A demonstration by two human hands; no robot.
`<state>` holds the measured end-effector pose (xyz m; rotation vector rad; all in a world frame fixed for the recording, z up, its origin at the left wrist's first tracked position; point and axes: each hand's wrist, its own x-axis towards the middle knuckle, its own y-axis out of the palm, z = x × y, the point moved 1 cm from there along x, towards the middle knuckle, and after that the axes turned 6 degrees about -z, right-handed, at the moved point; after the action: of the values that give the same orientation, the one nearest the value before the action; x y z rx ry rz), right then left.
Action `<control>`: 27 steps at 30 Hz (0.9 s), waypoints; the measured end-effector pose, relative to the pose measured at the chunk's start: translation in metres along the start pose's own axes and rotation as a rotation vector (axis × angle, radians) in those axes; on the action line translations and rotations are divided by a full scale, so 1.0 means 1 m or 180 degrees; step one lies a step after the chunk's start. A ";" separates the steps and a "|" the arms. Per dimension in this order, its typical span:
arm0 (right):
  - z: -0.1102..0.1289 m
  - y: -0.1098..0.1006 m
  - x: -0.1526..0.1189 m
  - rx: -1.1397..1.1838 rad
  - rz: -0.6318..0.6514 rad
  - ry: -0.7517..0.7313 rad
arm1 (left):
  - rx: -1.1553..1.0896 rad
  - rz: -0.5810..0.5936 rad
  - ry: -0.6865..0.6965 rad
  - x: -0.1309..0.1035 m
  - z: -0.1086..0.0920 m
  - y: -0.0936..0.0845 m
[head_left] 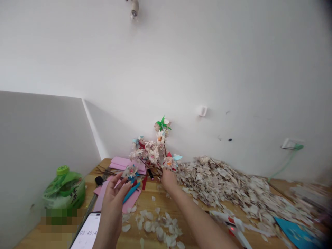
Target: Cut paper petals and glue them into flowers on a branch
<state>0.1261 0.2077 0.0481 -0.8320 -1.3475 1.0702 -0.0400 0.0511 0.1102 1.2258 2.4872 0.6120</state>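
My right hand (169, 180) reaches to the foot of a bunch of handmade flowers (153, 154) against the wall, closed around a flower branch whose bloom (169, 162), with red and light-blue leaves, shows just above it. Its fingertips are hidden behind the hand. Other branches in the bunch bear whitish petal blooms, and a green-leaved bloom (163, 123) tops it. To the left, my left hand (114, 199) hovers with fingers apart and bent, holding nothing I can see. Just beyond its fingers lies a pale flower (130, 171) with blue leaves.
Loose petals form a big heap (223, 180) along the wall, with scattered petals (158, 224) in front. A glue gun (228, 219) with a red light lies right, near blue paper (295, 233). Pink paper (118, 162), a phone (86, 231) and a green jug (64, 190) are left.
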 end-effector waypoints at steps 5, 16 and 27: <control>0.001 0.002 -0.001 0.0017 0.0087 0.0057 | -0.0024 0.0055 -0.0048 0.003 0.005 0.001; 0.001 -0.001 -0.005 0.0047 0.0194 0.0016 | 0.0018 0.0117 0.0095 0.004 0.009 0.003; -0.004 -0.031 -0.030 0.0217 0.0052 -0.0197 | 0.0191 0.0177 0.0238 0.004 0.013 0.005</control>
<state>0.1361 0.1698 0.0666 -0.7661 -1.3502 1.1567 -0.0334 0.0606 0.1014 1.3212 2.5576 0.6120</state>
